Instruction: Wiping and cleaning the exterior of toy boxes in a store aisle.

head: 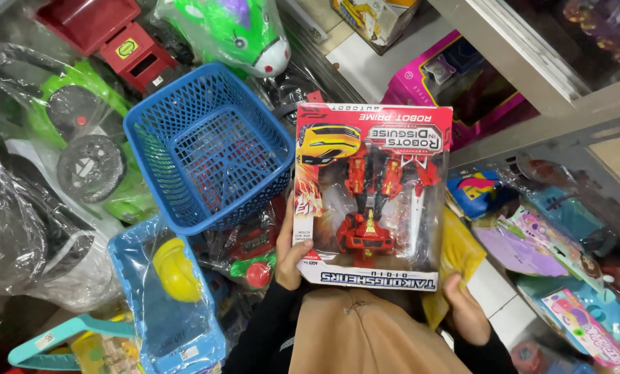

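Red toy box (372,194), left hand (290,257) grip, right hand (466,312) beneath

One head camera looks steeply down, close above piled toys (185,138).

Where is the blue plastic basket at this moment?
In the head view, the blue basket sits left of centre, just left of the red toy box held in both hands, below the green toy.

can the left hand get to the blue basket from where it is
Probably yes: the blue basket sits just above and left of the left hand with nothing between them, but that hand is gripping the toy box and would have to let go.
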